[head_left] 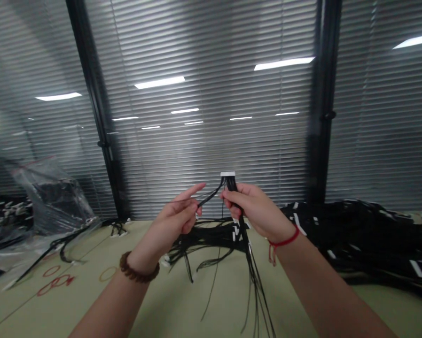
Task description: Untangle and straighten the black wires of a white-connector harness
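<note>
A wire harness with a white connector (228,174) on top is held up in front of me, its black wires (248,244) trailing down toward the table. My right hand (248,203) is closed around the main bundle just below the connector. To the left, my left hand (183,209) pinches a smaller group of black wires (211,195) that branches off from the same connector; its index finger points outward. One thin wire hangs loose between the hands. Behind and below them, more black harnesses (207,237) with white ends lie on the table.
A large heap of black harnesses (366,239) covers the right side of the table (183,305). On the left are a clear plastic bag (56,197), loose black cables (65,246), red rubber bands (58,281) and a yellow one (108,273). Window blinds (211,141) rise behind.
</note>
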The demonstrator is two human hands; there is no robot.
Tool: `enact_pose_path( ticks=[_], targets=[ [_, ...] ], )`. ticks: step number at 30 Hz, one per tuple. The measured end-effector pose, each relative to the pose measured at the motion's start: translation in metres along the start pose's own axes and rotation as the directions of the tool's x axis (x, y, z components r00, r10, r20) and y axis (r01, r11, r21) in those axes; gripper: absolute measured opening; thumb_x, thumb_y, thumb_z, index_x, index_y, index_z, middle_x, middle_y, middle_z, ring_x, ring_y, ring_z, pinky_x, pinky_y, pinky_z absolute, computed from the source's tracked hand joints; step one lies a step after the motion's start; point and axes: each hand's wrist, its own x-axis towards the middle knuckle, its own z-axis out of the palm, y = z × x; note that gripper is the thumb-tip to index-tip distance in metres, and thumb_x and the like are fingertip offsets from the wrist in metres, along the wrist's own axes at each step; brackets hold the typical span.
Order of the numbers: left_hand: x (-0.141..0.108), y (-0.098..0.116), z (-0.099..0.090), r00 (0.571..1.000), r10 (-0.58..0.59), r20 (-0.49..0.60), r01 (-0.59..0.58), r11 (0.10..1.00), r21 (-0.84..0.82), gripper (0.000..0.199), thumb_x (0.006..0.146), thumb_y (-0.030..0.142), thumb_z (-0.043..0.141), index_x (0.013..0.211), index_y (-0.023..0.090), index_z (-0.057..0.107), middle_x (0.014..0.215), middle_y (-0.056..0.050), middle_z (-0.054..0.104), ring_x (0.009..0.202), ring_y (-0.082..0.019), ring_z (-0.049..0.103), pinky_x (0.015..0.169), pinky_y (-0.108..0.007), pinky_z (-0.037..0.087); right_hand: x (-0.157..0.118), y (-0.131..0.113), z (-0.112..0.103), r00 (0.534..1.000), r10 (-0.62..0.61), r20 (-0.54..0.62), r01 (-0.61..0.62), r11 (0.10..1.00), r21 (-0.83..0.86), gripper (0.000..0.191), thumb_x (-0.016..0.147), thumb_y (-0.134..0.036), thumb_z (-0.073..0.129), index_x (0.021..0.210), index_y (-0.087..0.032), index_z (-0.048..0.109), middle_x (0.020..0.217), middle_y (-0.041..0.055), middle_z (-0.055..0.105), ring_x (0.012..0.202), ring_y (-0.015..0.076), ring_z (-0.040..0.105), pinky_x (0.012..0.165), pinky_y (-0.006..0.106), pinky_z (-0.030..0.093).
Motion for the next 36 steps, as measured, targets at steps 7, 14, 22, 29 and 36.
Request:
enact_pose_path(
  ticks=[7, 14, 22, 29, 36],
  targets=[
    [0.005, -0.004, -0.005, 0.997, -0.037, -0.063, 0.036, 0.999, -0.02, 0.022, 0.084, 0.024, 0.055, 0.104, 0.015, 0.054, 0.06, 0.004, 0.049, 0.038, -0.002, 0.026, 0.037, -0.016, 0.015, 0.003, 0.005, -0.002, 1.0, 0.009, 0.011, -0.009, 0.999, 0.041, 0.021, 0.091, -0.024, 0.052, 0.076, -0.01, 0.051, 0.062, -0.0046, 0.045, 0.045, 0.0028, 0.038, 0.039, 0.014, 0.031],
    [-0.008, 0.012, -0.001, 0.98, -0.17, 0.102, 0.172, 0.985, -0.005, 0.017, 0.089, 0.034, 0.043, 0.102, 0.022, 0.046, 0.049, 0.006, 0.055, 0.026, -0.004, 0.036, 0.026, -0.01, 0.023, -0.001, 0.0, -0.001, 0.998, -0.042, 0.056, 0.039, 0.998, 0.054, 0.02, 0.089, -0.023, 0.054, 0.074, -0.011, 0.048, 0.061, -0.0053, 0.044, 0.046, 0.0031, 0.038, 0.041, 0.014, 0.031],
    [-0.009, 0.001, 0.003, 0.917, -0.269, 0.295, 0.228, 0.959, 0.167, 0.034, 0.06, 0.011, 0.076, 0.087, 0.016, 0.056, 0.071, 0.001, 0.061, 0.055, -0.013, 0.059, 0.046, -0.022, 0.05, -0.009, -0.006, 0.013, 0.98, -0.116, 0.165, 0.131, 0.988, -0.083, 0.013, 0.084, -0.021, 0.059, 0.079, -0.01, 0.055, 0.062, -0.0043, 0.049, 0.048, 0.0044, 0.04, 0.044, 0.016, 0.032],
    [-0.008, 0.001, 0.021, 0.996, -0.016, 0.083, 0.008, 0.995, 0.097, 0.034, 0.071, 0.021, 0.068, 0.097, 0.016, 0.047, 0.077, 0.001, 0.059, 0.065, -0.012, 0.057, 0.063, -0.026, 0.049, -0.012, 0.0, 0.03, 0.97, -0.105, 0.221, 0.128, 0.988, -0.089, 0.019, 0.089, -0.028, 0.053, 0.086, -0.01, 0.056, 0.06, -0.004, 0.049, 0.047, 0.0049, 0.044, 0.042, 0.016, 0.034],
    [-0.008, 0.008, 0.021, 0.998, -0.052, 0.046, 0.048, 0.995, 0.093, 0.009, 0.08, 0.022, 0.059, 0.081, 0.014, 0.058, 0.063, 0.001, 0.058, 0.044, -0.004, 0.038, 0.037, -0.015, 0.027, -0.01, -0.002, 0.024, 0.961, -0.059, 0.27, 0.066, 0.998, -0.019, 0.02, 0.086, -0.028, 0.056, 0.094, -0.01, 0.051, 0.064, -0.0037, 0.05, 0.045, 0.004, 0.045, 0.042, 0.016, 0.038]
  ],
)
